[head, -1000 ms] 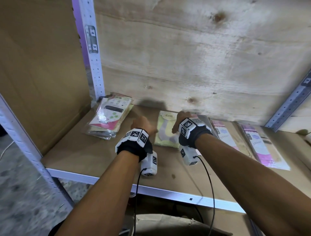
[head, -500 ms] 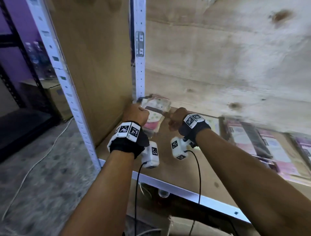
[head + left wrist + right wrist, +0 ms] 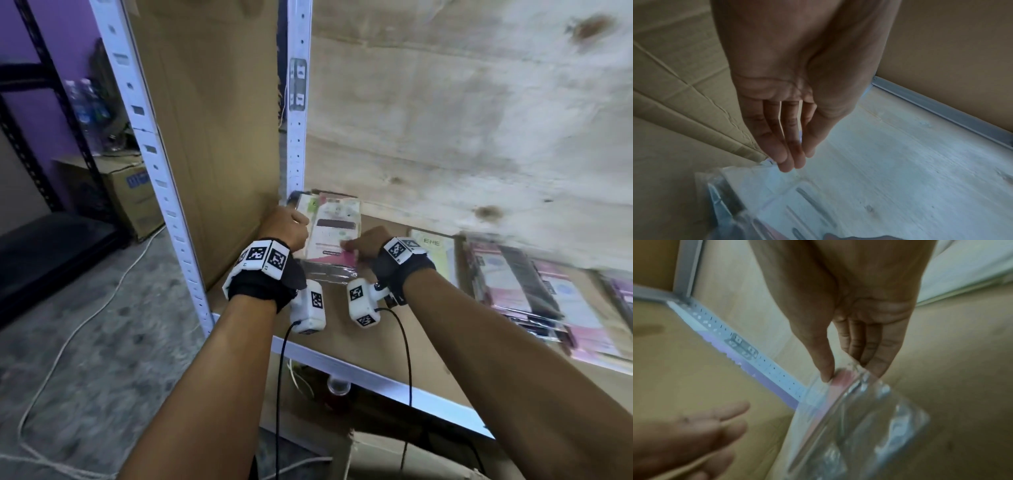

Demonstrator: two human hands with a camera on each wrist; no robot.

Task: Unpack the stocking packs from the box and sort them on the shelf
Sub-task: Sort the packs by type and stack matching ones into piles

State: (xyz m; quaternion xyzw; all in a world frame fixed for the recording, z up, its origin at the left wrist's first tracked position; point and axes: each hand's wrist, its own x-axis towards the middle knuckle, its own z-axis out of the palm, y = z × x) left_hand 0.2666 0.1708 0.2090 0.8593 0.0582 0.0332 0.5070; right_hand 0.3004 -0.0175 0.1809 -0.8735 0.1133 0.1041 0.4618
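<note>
A stack of stocking packs (image 3: 334,228) in clear sleeves, white and pink, lies in the back left corner of the shelf (image 3: 387,329). My right hand (image 3: 356,245) pinches the top pack's (image 3: 859,418) near right corner; in the right wrist view the thumb (image 3: 825,368) presses its pink edge against the fingers. My left hand (image 3: 289,224) is at the stack's left side. Its fingers (image 3: 791,155) point straight down, tips at the pack's (image 3: 777,194) corner, holding nothing.
A yellow-green pack (image 3: 433,253) and rows of pink packs (image 3: 534,294) lie further right on the shelf. White perforated posts (image 3: 296,102) and a cardboard side panel (image 3: 212,137) close off the left. A cardboard box (image 3: 133,195) and cables lie on the floor.
The view has swung left. Both hands moved from the yellow-green pack to the corner stack, where the right hand has taken hold of the top pack's corner.
</note>
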